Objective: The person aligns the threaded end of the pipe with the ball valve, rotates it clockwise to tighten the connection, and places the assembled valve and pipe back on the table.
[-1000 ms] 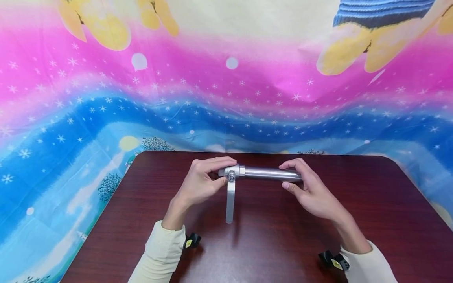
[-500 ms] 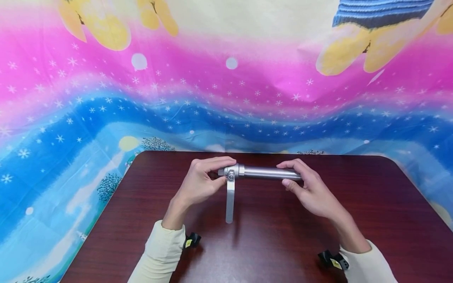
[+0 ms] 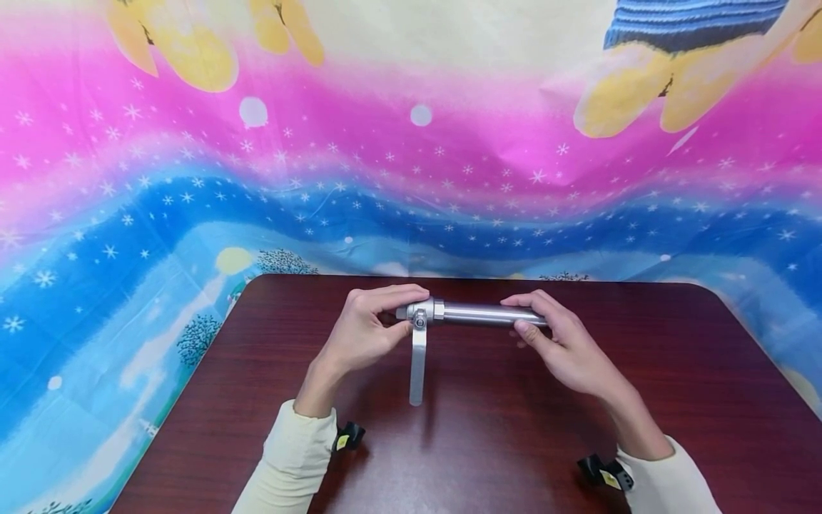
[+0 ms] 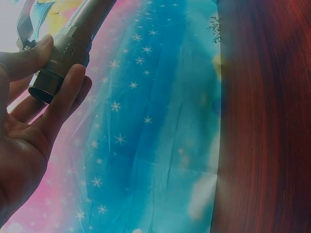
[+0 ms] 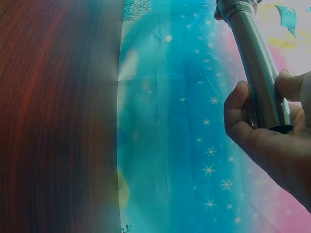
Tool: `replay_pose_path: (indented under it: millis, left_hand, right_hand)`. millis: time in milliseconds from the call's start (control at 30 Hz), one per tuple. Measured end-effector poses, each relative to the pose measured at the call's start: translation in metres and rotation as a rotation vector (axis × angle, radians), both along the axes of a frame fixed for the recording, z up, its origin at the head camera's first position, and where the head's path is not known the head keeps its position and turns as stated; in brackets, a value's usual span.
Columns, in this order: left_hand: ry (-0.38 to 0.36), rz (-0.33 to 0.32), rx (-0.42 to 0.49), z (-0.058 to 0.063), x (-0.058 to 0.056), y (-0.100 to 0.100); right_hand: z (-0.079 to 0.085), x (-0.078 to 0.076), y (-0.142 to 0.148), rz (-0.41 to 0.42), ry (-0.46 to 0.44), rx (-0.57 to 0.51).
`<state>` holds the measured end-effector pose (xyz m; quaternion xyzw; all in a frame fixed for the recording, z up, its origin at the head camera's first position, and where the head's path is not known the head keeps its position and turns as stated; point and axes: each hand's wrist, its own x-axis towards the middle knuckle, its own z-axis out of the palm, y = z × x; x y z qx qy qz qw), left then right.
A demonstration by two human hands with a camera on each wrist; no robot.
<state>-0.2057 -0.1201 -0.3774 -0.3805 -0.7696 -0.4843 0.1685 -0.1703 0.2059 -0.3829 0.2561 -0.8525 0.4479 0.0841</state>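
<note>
Held level above the table is a steel ball valve [image 3: 422, 311] joined at a hex fitting to a steel pipe [image 3: 478, 314]. Its flat lever handle [image 3: 417, 368] hangs straight down toward the person. My left hand [image 3: 362, 332] pinches the valve body between thumb and fingers; in the left wrist view the valve's open round end [image 4: 44, 87] shows between them. At the pipe's far right end my right hand [image 3: 565, 343] grips with the thumb in front and fingers behind. The right wrist view shows the fingers [image 5: 237, 109] curled around the pipe's end.
Below the hands lies a dark red-brown wooden table [image 3: 488, 442] with rounded far corners. Behind it hangs a pink and blue snowflake-printed cloth [image 3: 411, 178]. A black strap mount [image 3: 349, 437] sits at the left cuff, and another mount [image 3: 606, 473] at the right.
The right hand's thumb and fingers have shifted slightly on the pipe, its fingertips now a little farther left. The left hand, valve and lever look unmoved.
</note>
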Motion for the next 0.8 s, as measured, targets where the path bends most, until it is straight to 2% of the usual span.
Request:
replay_pose_path:
  millis: [133, 500, 800]
  left_hand:
    - [-0.004, -0.009, -0.002, -0.0005, 0.0001, 0.0003]
    - [-0.001, -0.003, -0.002, 0.0006, 0.0016, 0.0001]
    - [0.001, -0.006, 0.007, 0.0003, 0.0002, -0.0004]
  right_hand:
    - [-0.001, 0.0017, -0.0005, -0.003, -0.004, -0.002]
    - [-0.0009, 0.0019, -0.0019, -0.057, 0.089, 0.025]
    - [-0.0013, -0.0009, -0.0012, -0.057, 0.08, 0.015]
